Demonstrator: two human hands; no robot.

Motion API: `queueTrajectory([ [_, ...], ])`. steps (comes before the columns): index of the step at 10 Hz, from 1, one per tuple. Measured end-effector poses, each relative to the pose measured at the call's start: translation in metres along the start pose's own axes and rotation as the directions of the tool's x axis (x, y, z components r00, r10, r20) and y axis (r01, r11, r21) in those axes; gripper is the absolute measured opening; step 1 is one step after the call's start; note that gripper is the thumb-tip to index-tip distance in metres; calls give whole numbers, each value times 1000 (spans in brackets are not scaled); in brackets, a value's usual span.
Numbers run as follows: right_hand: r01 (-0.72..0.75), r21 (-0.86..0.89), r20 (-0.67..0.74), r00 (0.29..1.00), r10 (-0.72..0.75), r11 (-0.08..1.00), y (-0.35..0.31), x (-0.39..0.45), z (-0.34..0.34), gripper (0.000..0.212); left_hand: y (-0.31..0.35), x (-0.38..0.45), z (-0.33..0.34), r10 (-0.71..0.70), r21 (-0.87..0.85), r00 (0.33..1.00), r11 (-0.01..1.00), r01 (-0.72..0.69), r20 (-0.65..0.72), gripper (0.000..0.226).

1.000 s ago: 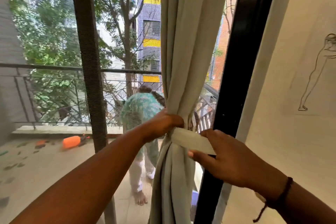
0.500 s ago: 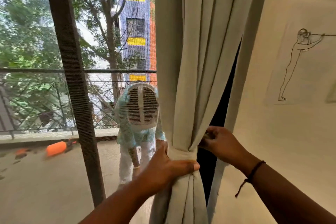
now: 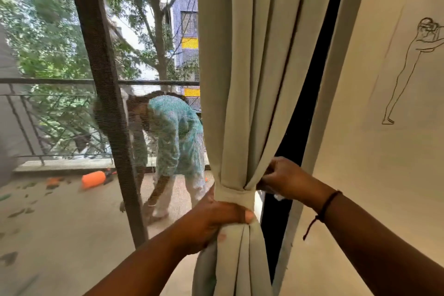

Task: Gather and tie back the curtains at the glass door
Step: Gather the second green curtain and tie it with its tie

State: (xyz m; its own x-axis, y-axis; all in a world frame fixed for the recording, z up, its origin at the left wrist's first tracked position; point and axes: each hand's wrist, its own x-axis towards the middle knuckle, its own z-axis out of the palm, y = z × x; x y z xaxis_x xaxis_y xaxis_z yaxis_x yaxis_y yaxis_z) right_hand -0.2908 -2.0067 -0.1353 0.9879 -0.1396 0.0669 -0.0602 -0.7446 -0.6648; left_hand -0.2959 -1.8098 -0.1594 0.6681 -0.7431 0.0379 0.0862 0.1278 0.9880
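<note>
Already the curtain [image 3: 252, 79] is gathered and the tie-back band [image 3: 234, 196] wraps it; left hand [image 3: 216, 221] grips the bunch, right hand [image 3: 286, 178] pinches the band's end, probably fastening it.

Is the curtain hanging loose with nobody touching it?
No, the left hand grips the curtain under its tie band.

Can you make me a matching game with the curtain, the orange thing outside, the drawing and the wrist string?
Things:
1. curtain
2. orange bottle
3. line drawing
4. thread bracelet

Places or states:
A. on the right wall
B. lying on the balcony floor
C. on the right wrist
D. bunched, with a band round it

Pairs: 1-D, 2-B, 3-A, 4-C
</note>
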Motion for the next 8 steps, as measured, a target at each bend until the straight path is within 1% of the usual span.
queueTrajectory([
  [1,39,-276,63,998,-23,960,-15,-2,1,25,3,-1,9,31,161,999,986,-35,29,48],
  [2,2,-466,70,997,35,885,-15,-9,0,72,7,3,16,112,543,993,836,-77,-32,51],
  [3,-68,-317,-102,994,37,946,-1,-12,-10,69,2,9,18,265,981,949,130,141,-171,86],
  [4,22,-15,-225,974,-25,1000,-15,-12,-33,28,5,14,28,515,939,826,-105,328,-230,99],
  [5,205,205,-365,923,-120,957,-28,-38,-42,10,6,22,25,407,944,854,81,319,-324,88],
  [6,284,216,-283,934,-219,934,-30,-67,-31,8,10,29,16,138,792,872,503,347,-470,88],
  [7,162,214,26,985,-171,963,-20,-80,-2,8,20,33,12,92,776,836,438,454,-541,99],
  [8,73,199,199,973,-113,977,-11,-81,37,22,41,32,13,-7,774,868,450,446,-496,89],
])
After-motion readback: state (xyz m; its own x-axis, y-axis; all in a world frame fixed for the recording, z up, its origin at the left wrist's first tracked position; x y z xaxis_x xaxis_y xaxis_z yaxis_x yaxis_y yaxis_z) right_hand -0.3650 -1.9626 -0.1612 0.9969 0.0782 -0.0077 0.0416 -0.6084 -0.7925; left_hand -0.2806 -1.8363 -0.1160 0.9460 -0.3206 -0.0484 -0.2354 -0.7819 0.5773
